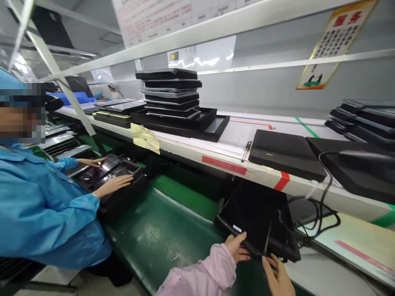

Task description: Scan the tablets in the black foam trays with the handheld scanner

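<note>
A flat, glossy black panel [247, 218], which looks like a screen, lies tilted in or on a black foam tray [291, 242] under the shelf's edge. A small white label [237, 228] is stuck near its front left edge. My left hand [237, 248] grips that front edge, thumb on top and fingers beneath. At the panel's near right corner is my right hand [277, 273], its fingers pinched together. A thin, pointed dark strip [268, 238] rises from those fingertips; whether it is a tool or a film edge I cannot tell.
At left, a co-worker in blue [46, 209] handles another panel [108, 168] over the green belt [163, 230]. The shelf [185, 146] carries stacked black trays [173, 98], a pen [246, 151] and foam pads [284, 154]. A black cable [321, 222] hangs at right.
</note>
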{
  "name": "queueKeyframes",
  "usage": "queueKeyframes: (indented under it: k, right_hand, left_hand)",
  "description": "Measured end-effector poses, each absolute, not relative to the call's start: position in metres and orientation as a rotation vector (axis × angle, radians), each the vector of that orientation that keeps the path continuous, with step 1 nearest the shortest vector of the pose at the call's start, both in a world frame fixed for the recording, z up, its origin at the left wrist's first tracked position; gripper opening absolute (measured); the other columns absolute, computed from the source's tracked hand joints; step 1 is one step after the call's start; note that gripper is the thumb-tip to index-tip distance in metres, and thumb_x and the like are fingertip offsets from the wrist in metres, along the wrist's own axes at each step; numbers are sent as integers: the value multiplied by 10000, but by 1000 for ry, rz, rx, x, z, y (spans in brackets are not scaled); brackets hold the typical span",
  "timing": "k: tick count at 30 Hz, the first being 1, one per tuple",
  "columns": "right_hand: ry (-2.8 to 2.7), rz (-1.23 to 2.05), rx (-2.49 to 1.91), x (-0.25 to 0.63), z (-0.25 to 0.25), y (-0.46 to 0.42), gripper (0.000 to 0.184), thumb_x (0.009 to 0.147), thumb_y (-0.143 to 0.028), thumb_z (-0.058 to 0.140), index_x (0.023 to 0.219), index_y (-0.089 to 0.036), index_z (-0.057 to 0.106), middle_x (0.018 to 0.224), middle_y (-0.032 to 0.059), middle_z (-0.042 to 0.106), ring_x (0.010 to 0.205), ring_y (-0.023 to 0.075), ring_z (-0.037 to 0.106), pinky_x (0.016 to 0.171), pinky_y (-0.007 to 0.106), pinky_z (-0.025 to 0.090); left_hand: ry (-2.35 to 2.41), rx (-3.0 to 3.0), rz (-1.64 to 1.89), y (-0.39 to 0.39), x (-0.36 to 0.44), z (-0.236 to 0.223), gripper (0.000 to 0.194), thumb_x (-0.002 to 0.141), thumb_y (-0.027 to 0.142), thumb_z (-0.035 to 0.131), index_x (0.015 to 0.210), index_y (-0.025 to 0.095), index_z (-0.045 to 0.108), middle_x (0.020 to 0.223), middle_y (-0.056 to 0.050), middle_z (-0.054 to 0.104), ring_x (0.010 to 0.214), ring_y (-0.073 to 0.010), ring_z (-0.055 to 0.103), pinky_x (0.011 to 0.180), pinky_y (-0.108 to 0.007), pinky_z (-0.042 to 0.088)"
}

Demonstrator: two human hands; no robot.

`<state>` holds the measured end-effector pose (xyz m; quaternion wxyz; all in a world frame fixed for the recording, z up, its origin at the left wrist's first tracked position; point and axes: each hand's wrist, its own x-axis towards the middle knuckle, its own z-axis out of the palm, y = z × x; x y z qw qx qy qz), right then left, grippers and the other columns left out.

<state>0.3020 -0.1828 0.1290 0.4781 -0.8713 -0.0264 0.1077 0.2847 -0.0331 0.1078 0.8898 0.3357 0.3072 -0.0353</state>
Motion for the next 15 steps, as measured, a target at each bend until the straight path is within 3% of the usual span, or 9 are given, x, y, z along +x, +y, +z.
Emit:
queueKeyframes:
  k: [4, 10, 12, 15]
  right_hand:
    - [50, 469, -2254, 347, 154, -160, 851, 529, -803, 471, 1041, -125, 517, 1000, 207, 642, 968, 379, 609, 902, 491, 455]
    - [7, 508, -2434, 366, 159, -155, 884, 557, -817, 442, 1064, -97, 516, 1017, 245, 627, 977, 409, 604, 876, 505, 465]
    - [-43, 529, -2429, 377, 160, -164, 765, 516, -805, 489, 893, -145, 574, 934, 221, 653, 940, 403, 618, 858, 487, 477]
    - [-92, 653, -2310, 396, 161, -182, 513, 456, -723, 604, 583, -230, 541, 660, 130, 663, 710, 348, 652, 736, 462, 511]
  left_hand:
    - [702, 670, 189, -5, 284, 122, 625, 570, 614, 693, 950, 198, 422, 717, -8, 572, 589, -144, 597, 555, -253, 406]
    - [676, 707, 333, -12, 296, 101, 716, 470, 632, 750, 935, 202, 417, 683, 4, 553, 591, -175, 618, 543, -273, 410]
    - [653, 701, 323, -22, 299, 90, 727, 434, 620, 774, 918, 200, 432, 704, -13, 581, 571, -164, 611, 519, -261, 394]
    - [701, 740, 313, -29, 301, 82, 765, 368, 651, 772, 878, 193, 435, 668, -16, 596, 492, -128, 569, 481, -247, 380]
